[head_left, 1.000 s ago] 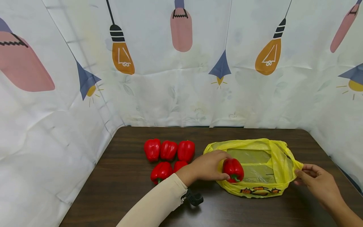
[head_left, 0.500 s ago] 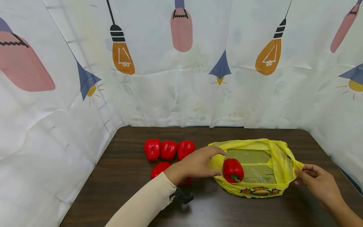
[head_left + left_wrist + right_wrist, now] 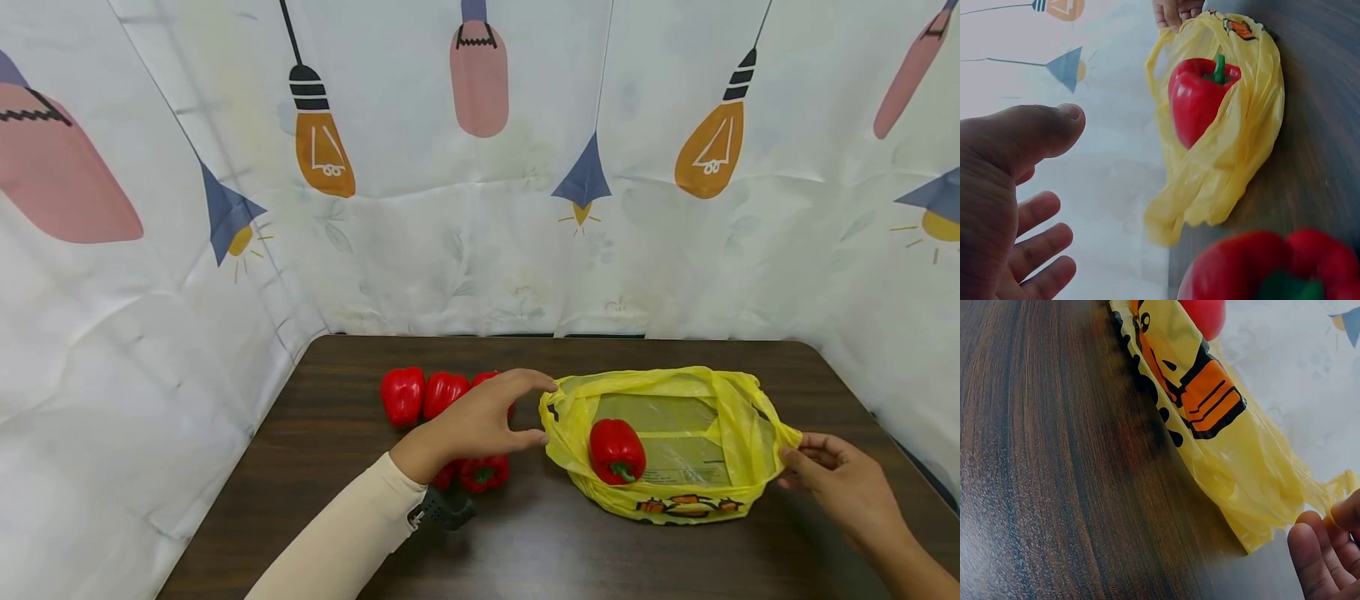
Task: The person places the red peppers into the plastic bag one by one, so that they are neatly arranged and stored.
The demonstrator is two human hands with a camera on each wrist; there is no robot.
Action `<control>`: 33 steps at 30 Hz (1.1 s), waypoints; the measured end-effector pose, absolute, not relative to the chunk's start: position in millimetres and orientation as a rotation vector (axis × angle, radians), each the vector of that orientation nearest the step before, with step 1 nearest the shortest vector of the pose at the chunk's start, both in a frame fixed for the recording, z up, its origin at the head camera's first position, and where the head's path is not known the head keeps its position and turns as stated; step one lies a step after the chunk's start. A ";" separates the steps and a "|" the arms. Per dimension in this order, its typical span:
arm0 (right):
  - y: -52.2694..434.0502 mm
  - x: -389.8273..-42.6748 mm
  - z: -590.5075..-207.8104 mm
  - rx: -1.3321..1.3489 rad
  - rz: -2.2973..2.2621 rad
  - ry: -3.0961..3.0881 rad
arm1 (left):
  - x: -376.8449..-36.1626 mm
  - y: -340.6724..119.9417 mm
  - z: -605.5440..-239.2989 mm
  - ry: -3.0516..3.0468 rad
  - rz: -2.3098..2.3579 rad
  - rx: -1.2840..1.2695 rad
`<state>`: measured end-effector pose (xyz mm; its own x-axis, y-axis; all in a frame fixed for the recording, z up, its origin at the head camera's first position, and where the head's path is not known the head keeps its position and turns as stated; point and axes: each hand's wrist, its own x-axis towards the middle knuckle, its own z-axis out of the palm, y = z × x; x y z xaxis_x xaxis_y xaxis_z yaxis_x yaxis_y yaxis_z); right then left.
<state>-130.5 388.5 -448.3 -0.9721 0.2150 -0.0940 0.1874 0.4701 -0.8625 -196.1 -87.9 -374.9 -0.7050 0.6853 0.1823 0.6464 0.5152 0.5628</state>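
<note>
A yellow plastic bag [image 3: 682, 502] lies on the table with its mouth spread wide. Inside its left part sits a red bell pepper [image 3: 617, 450], green stem toward me. My right hand [image 3: 851, 483] pinches the bag's right edge between thumb and fingers, as the right wrist view also shows. Left of the bag, my left hand [image 3: 480, 421] hovers with thumb and fingers spread, holding nothing. Below and behind it are several more red bell peppers [image 3: 402, 397], partly covered by the hand. One pepper [image 3: 1260, 269] shows large at the bottom of the left wrist view.
The dark wood-grain table [image 3: 600, 554] ends at a white patterned curtain [image 3: 465, 250] behind and at the sides. A black strap [image 3: 447, 510] hangs under the left wrist, by the cream sleeve [image 3: 352, 521].
My left hand has let go of the bell pepper in the bag and moved left toward the other peppers. The bag's left edge shifted slightly. The right hand kept its pinch.
</note>
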 end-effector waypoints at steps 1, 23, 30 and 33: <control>388.6 -130.7 -448.3 -0.366 1.562 -2.669 | -195.8 -91.5 -374.4 2.685 0.959 1.164; 387.8 -129.4 -445.7 -0.359 1.569 -2.675 | -194.8 -167.1 -382.4 2.797 1.077 0.967; 386.6 -129.5 -443.7 -0.359 1.572 -2.676 | -198.1 -188.5 -385.9 2.824 1.111 0.927; 386.3 -129.5 -443.4 -0.366 1.573 -2.678 | -198.9 -196.1 -386.9 2.841 1.117 0.922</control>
